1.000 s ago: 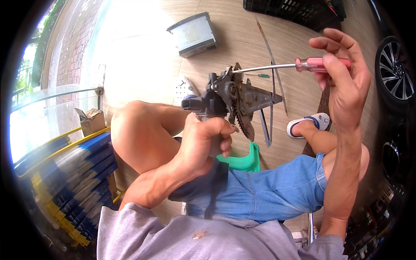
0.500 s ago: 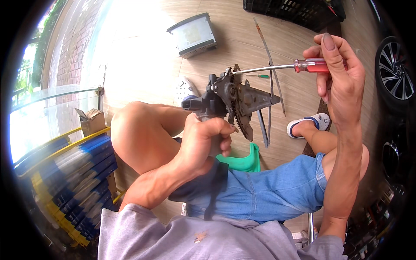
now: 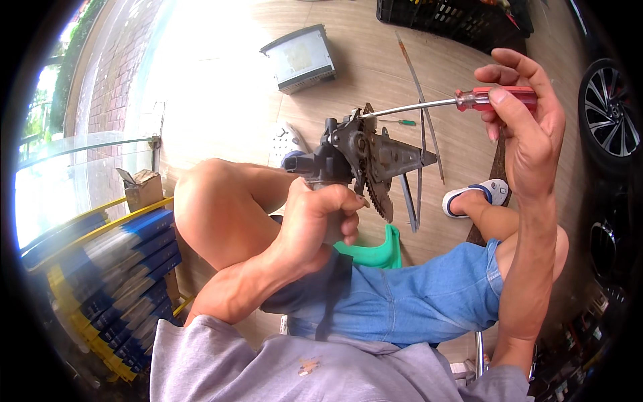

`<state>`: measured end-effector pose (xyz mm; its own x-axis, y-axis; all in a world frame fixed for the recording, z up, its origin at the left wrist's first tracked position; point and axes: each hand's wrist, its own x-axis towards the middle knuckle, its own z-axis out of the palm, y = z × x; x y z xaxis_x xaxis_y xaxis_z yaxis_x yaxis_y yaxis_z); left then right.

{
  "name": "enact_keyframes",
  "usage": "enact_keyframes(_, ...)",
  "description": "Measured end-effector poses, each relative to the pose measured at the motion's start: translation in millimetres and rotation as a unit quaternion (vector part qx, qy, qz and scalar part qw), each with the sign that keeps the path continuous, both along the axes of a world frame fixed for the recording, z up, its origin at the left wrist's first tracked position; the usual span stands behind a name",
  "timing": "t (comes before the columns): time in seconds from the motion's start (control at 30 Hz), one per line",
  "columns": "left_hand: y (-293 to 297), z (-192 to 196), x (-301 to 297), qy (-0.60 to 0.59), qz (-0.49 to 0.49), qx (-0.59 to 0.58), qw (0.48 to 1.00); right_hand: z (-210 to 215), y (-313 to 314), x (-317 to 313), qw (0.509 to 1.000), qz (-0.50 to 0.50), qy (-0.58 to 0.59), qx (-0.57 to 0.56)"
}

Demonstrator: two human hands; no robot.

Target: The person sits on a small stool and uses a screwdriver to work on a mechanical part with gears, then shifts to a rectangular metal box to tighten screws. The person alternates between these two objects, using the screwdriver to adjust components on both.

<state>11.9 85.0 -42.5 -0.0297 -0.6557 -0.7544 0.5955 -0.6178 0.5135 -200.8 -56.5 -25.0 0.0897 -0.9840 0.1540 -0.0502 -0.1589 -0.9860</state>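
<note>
My left hand (image 3: 316, 216) is wrapped round the motor end of a car window regulator (image 3: 343, 153), holding it above my lap. The regulator has a black motor housing with a connector, a dark toothed gear sector and a pointed metal plate facing right. In my right hand (image 3: 532, 130) is a screwdriver (image 3: 422, 105) with a clear red handle and a long steel shank. Thumb and fingers pinch the handle, some fingers raised. The shank points left, its tip at the upper edge of the gear sector; exact contact is too small to make out.
On the tiled floor lie a silver box-shaped unit (image 3: 299, 59), long thin metal strips (image 3: 416, 87) and a small green-handled tool (image 3: 406, 122). A black crate (image 3: 455, 23) stands at the back. Left is a rack of blue boxes (image 3: 127, 268); right, a car wheel (image 3: 611, 107). Something green (image 3: 382, 254) sits below the regulator.
My right thumb has come down from upright to press on the screwdriver handle, and the other fingers have shifted round it. The left hand keeps its hold on the window regulator.
</note>
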Motion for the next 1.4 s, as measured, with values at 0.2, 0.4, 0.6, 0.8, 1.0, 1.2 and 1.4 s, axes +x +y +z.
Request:
enact_keyframes(0.2,1.7,0.3,0.1,-0.012,-0.002,0.002,1.0,2.5,0.2,-2.3,0.997,-0.004,0.025,0.076)
enact_keyframes(0.4,1.3,1.1,-0.4,-0.007,0.005,-0.004,1.0,4.0,1.0,-3.5,0.996,0.016,-0.016,0.081)
enact_keyframes(0.6,1.3,2.9,1.3,0.0,0.006,-0.005,1.0,-0.9,0.9,3.5,1.0,-0.025,0.011,-0.011)
enact_keyframes(0.8,1.8,3.7,2.8,0.003,0.015,0.002,1.0,4.3,-0.6,3.6,0.995,-0.013,0.03,0.094)
enact_keyframes(1.0,1.6,2.9,2.8,0.001,0.012,-0.001,1.0,1.3,-0.7,-1.7,0.997,0.033,-0.028,0.058)
enact_keyframes(1.2,2.5,2.5,1.7,0.001,0.014,0.0,1.0,2.1,1.4,0.2,0.999,0.018,0.01,0.034)
enact_keyframes(1.4,3.3,2.3,1.3,0.006,0.011,-0.009,1.0,-0.5,0.4,-3.3,0.998,0.03,-0.046,0.043)
